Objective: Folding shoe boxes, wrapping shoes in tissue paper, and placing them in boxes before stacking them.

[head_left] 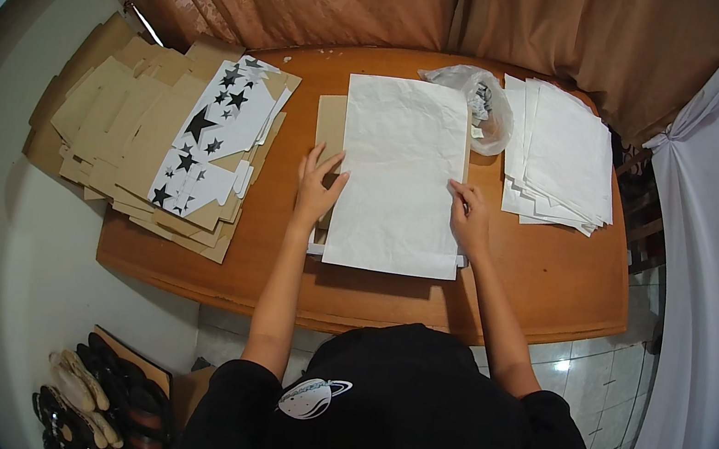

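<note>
A large, slightly creased white paper sheet (399, 175) lies in front of me at the middle of the wooden table. Beneath it, a brown cardboard piece (329, 122) sticks out at the left side. My left hand (318, 190) is at the sheet's left edge, fingers apart, with the thumb and fingertips close to the paper. On the opposite edge, my right hand (469, 220) has its fingers curled and pinches the paper between thumb and forefinger. Small pale bits poke out below the sheet near its lower corners; I cannot make out what they are.
Flattened brown cardboard boxes (119, 124) are stacked at the left, topped by a white star-printed piece (209, 142). A clear plastic bag (491, 133) with crumpled contents sits behind the sheet. At the right is a white paper stack (565, 158). Shoes (87, 398) stand lower left.
</note>
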### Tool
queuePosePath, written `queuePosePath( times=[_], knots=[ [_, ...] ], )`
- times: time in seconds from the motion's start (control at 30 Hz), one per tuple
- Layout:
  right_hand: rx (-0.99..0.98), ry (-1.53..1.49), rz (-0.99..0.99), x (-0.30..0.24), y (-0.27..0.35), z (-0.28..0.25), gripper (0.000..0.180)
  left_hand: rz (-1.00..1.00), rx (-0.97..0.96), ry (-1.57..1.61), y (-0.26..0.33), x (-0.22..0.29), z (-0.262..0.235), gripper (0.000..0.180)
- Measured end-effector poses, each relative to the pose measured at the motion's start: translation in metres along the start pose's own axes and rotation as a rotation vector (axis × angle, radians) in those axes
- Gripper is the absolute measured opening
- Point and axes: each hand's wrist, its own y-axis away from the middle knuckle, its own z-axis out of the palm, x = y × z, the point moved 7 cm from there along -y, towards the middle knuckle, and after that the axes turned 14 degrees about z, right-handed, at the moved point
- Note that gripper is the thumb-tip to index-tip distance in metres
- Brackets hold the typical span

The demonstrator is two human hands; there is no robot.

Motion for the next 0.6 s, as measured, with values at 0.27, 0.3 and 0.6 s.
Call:
queuePosePath(
  times=[0.27,0.3,0.6],
  knots=[
    [-0.031,0.198,-0.13,-0.007,0.024,-0.004,0.028,-0.164,-0.129,0.129,0.028,0.015,-0.001,0.045],
    [-0.026,0.219,-0.115,-0.007,0.031,-0.006,0.029,-0.175,-0.163,0.058,0.036,0.023,-0.004,0.047],
    [-0.1,0.523,-0.103,-0.021,0.047,-0.012,0.03,0.039,-0.4,-0.447,0.046,0.068,-0.005,0.05]
  ],
)
